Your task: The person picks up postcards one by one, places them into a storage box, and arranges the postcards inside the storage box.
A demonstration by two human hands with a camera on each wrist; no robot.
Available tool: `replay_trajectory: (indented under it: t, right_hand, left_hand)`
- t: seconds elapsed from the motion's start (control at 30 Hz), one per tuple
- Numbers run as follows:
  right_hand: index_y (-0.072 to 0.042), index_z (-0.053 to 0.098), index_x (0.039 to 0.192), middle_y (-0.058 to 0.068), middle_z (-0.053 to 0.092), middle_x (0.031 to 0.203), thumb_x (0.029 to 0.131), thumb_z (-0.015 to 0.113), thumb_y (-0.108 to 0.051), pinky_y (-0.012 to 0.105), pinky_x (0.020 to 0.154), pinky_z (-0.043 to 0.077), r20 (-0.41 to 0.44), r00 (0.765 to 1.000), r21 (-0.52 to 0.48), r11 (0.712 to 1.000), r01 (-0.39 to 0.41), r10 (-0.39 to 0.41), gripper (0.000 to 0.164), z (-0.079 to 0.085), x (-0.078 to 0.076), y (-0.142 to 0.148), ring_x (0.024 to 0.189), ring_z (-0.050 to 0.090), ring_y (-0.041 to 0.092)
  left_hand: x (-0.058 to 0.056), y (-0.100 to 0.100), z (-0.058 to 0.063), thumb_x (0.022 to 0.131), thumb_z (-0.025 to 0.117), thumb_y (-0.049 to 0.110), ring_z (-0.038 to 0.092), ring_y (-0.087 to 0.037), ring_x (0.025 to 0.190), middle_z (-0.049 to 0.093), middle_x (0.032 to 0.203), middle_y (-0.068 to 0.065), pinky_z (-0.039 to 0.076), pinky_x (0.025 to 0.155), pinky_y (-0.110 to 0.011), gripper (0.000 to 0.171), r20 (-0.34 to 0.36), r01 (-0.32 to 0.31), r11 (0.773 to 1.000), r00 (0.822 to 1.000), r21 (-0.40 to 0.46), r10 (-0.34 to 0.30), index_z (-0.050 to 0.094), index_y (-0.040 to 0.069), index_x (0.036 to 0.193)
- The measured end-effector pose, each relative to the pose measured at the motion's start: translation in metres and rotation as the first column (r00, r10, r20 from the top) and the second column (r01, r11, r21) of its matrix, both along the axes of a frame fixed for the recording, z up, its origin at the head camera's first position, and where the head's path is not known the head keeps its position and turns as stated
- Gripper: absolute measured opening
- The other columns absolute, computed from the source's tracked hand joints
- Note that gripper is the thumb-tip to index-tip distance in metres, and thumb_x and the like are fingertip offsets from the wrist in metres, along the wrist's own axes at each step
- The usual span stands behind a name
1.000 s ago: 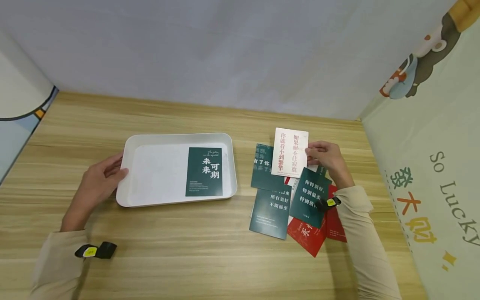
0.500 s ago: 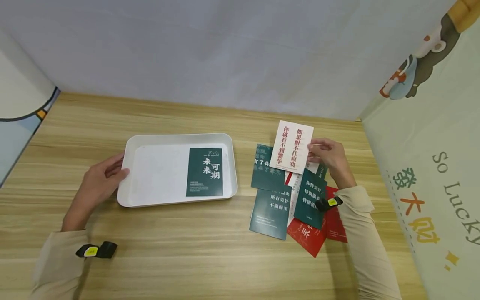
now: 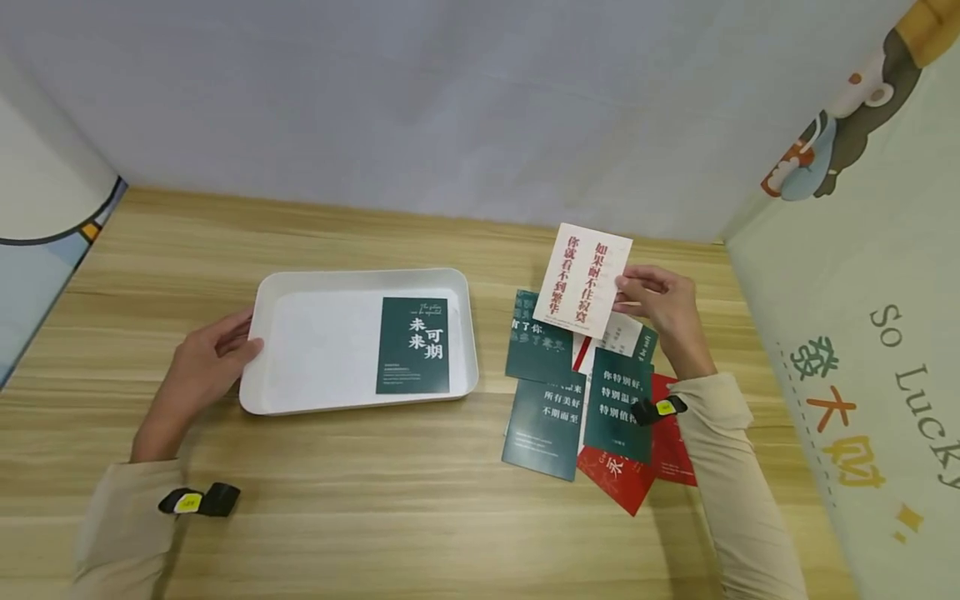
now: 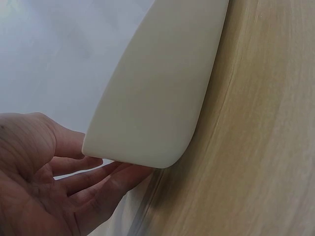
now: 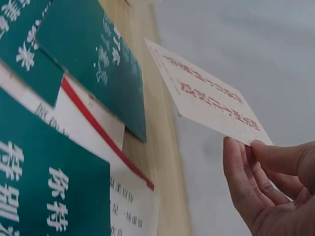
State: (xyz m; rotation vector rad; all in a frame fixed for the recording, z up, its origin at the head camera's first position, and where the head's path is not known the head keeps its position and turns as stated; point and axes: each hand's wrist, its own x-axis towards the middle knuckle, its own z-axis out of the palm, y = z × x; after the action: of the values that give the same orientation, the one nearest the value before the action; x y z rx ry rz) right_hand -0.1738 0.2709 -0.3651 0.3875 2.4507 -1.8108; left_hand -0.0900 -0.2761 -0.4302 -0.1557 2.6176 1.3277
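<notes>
One wooden desk [image 3: 375,517] carries everything. One white tray [image 3: 318,354] sits left of the desk's middle. One messy card pile [image 3: 543,433] lies toward the right edge; three big green cards [image 3: 618,387] and two red cards [image 3: 613,482] show, but they overlap, so I can't count them all. Of two sleeves [image 3: 738,492], the right one hides some pile. The left hand [image 3: 206,367] grips the tray's left end; the right hand [image 3: 663,312] pinches one white card [image 3: 582,279] up by the back edge. One lone green card [image 3: 413,375] lies in the tray's right side.
</notes>
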Motion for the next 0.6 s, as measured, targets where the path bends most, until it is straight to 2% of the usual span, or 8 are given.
replay_trajectory:
  t: [0.3,0.6]
  right_hand:
    - [0.011,0.062,0.130,-0.001,0.072,0.092,0.100,0.071,-0.009,0.032,0.080,0.062,0.008,0.999,-0.071,0.996,-0.051,0.052,0.036,0.005,0.005,-0.017,0.074,0.075,0.012]
    - [0.013,0.061,0.128,0.000,0.073,0.092,0.099,0.071,-0.006,0.029,0.078,0.062,-0.023,0.997,-0.166,0.983,-0.079,0.076,0.036,0.011,0.006,-0.029,0.076,0.076,0.013]
  left_hand:
    - [0.001,0.001,-0.001,0.109,0.054,0.016,0.052,-0.052,0.134,0.049,0.148,-0.039,0.036,0.075,0.003,0.058,0.000,0.000,1.000,1.000,-0.021,0.000,0.035,-0.007,0.159]
    - [0.000,0.002,0.002,0.109,0.054,0.016,0.052,-0.052,0.134,0.049,0.148,-0.039,0.036,0.075,0.002,0.058,0.000,0.000,1.000,1.000,-0.028,0.000,0.035,-0.007,0.159]
